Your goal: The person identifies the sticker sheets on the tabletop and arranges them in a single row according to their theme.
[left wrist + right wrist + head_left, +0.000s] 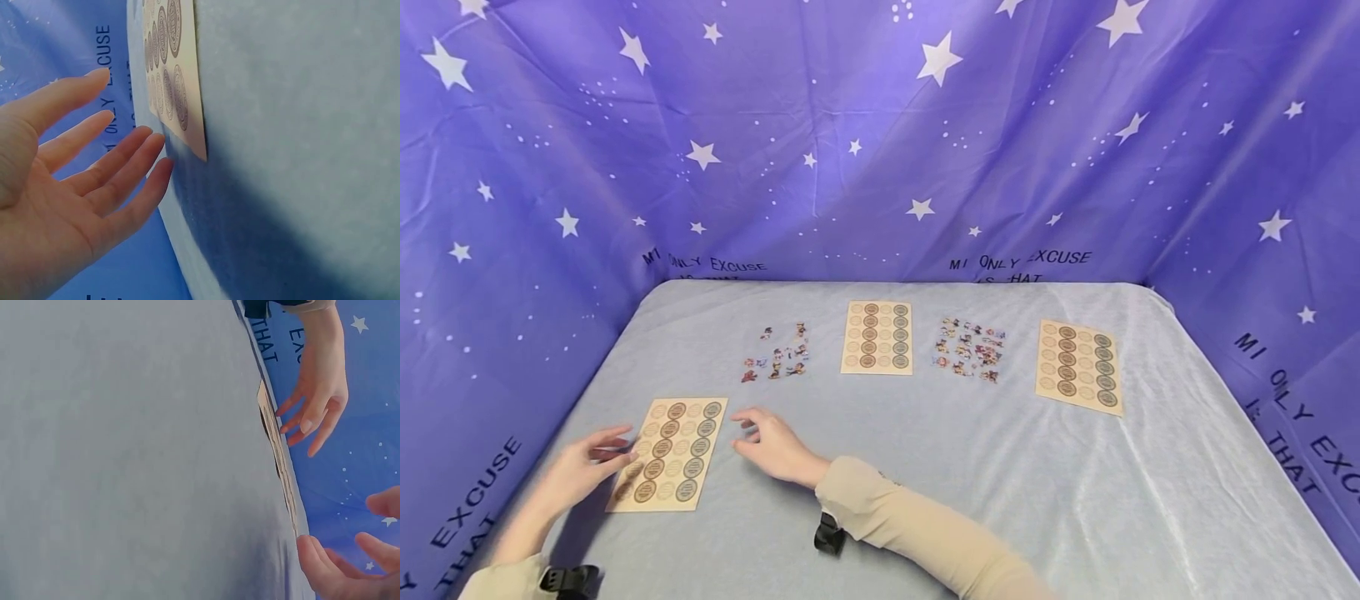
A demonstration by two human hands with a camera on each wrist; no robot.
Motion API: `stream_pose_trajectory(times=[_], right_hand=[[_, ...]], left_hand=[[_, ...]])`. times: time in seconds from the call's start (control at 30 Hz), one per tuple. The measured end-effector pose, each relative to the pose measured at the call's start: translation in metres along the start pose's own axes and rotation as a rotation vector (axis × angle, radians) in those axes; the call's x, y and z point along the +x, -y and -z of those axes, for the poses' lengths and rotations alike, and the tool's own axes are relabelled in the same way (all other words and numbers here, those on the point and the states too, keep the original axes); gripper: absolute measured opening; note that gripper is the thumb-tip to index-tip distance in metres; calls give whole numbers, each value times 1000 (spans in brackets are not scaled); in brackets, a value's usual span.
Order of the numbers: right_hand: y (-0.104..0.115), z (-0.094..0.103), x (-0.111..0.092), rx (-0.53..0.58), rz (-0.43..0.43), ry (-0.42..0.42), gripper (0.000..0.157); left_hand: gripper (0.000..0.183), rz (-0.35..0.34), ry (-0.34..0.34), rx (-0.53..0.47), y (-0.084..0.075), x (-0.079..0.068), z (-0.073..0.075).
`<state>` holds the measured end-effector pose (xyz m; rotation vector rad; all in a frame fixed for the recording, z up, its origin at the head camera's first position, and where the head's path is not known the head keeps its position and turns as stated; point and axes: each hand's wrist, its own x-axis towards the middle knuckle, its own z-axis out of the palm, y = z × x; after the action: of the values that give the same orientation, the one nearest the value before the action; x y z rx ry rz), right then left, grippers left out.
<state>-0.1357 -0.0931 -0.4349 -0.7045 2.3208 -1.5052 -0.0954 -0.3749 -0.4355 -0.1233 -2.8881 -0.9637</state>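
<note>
A tan sheet of round stickers [679, 458] lies on the table at the front left, with rows of brown, grey and pale circles. My left hand [583, 468] is at the sheet's left edge, fingers spread and slightly bent, the thumb over the sheet. In the left wrist view the left hand [81, 200] shows an empty palm, its fingertips close to the sheet's corner. To the right of that sheet, my right hand [778, 448] hovers with loosely bent fingers and holds nothing. The right wrist view catches the right hand's fingers [325, 569] at the lower right.
Farther back lie a second tan sticker sheet [877, 337] and, at the right, a third sheet [1078, 367]. Clear sheets of small cartoon stickers, one at the left [786, 358] and one at the right [970, 350], flank the middle sheet. A starry purple curtain [880, 167] surrounds the table.
</note>
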Motion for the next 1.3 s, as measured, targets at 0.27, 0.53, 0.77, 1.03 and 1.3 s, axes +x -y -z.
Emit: stream_pose_trajectory(times=[0.27, 0.53, 0.77, 1.03, 1.3], right_hand=[[-3, -9, 2, 89, -45, -20, 34], [-1, -17, 0, 336, -156, -15, 38], [-3, -29, -1, 515, -227, 13, 42], [-1, -36, -3, 593, -261, 35, 41], [-2, -36, 0, 636, -268, 48, 39]], left_hand=[[45, 39, 34, 28, 0, 2, 0], [45, 44, 31, 21, 1, 1, -4], [48, 43, 51, 27, 0, 1, -7], [49, 73, 48, 33, -3, 2, -10], [52, 122, 77, -25, -6, 4, -11]])
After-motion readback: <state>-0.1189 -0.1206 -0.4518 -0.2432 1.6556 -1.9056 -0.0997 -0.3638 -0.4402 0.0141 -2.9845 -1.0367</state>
